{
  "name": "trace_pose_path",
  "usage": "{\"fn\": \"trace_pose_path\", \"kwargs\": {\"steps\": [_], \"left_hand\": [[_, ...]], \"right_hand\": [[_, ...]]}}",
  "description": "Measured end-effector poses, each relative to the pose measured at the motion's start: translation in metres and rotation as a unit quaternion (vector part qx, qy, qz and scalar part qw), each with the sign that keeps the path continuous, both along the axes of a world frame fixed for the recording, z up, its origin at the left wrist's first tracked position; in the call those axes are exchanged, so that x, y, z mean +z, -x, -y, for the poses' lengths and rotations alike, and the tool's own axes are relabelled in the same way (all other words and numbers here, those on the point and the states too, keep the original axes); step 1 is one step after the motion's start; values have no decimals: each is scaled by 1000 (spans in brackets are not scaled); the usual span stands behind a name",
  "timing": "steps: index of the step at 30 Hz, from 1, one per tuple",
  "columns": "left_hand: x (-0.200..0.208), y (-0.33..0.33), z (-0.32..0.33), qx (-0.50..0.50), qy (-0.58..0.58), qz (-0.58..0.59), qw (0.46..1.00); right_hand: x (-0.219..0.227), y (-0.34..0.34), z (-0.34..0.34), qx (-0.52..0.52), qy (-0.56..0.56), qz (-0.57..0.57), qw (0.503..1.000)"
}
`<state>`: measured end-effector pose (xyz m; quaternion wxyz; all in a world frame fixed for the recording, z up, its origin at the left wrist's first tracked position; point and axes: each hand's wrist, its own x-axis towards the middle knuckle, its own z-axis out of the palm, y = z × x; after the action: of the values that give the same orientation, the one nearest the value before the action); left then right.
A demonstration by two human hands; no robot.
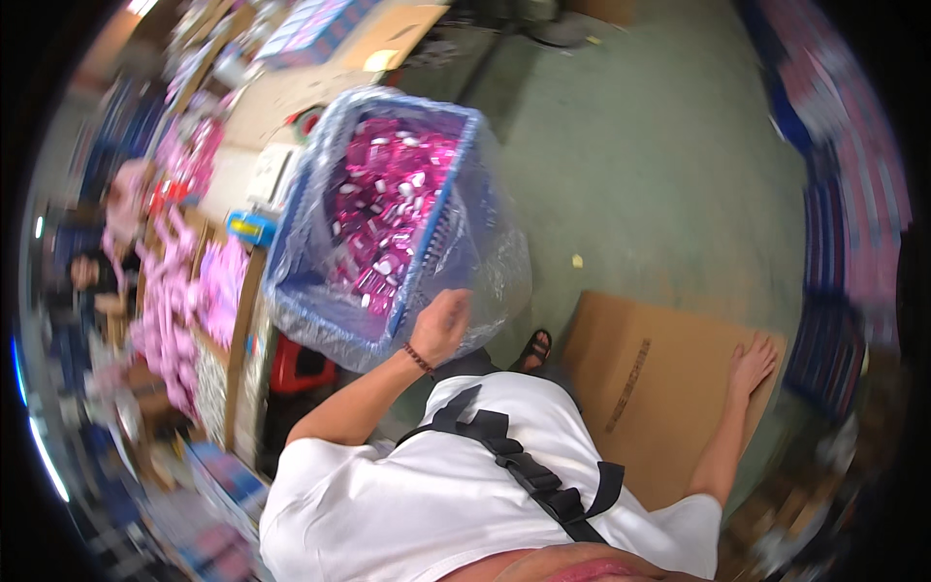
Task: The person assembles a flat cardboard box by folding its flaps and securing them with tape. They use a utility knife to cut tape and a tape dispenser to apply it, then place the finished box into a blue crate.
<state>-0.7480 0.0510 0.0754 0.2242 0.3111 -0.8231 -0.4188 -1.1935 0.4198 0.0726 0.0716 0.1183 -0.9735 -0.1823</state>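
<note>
A blue plastic crate (454, 184), lined with clear plastic film (499, 252), stands in front of me to the left. Many shiny pink pieces with white parts (393, 194) fill much of it. My left hand (444, 325), curled closed and a little blurred, is at the crate's near right side by the loose film. Whatever its fingers hold, if anything, is hidden. On my right, a brown cardboard box (669, 373) is beside my body. My right hand (753, 363) lies against its far right part with the fingers stretched out.
Left of the crate runs a workbench (262, 112) carrying a blue-and-yellow item (252, 228) and pink pieces (170, 320). A red container (299, 367) sits below it. Blue and pink striped stacks (824, 213) line the right side. My sandalled foot (536, 349) is on the green floor (640, 145).
</note>
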Motion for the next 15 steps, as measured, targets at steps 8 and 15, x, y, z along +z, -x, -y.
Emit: {"fn": "trace_pose_path", "kwargs": {"steps": [8, 15], "left_hand": [[20, 34, 22, 177, 4, -51, 983], [18, 63, 85, 286, -3, -100, 953]], "right_hand": [[-60, 1, 358, 530, 315, 163, 770], [-1, -134, 533, 747, 324, 303, 495]]}}
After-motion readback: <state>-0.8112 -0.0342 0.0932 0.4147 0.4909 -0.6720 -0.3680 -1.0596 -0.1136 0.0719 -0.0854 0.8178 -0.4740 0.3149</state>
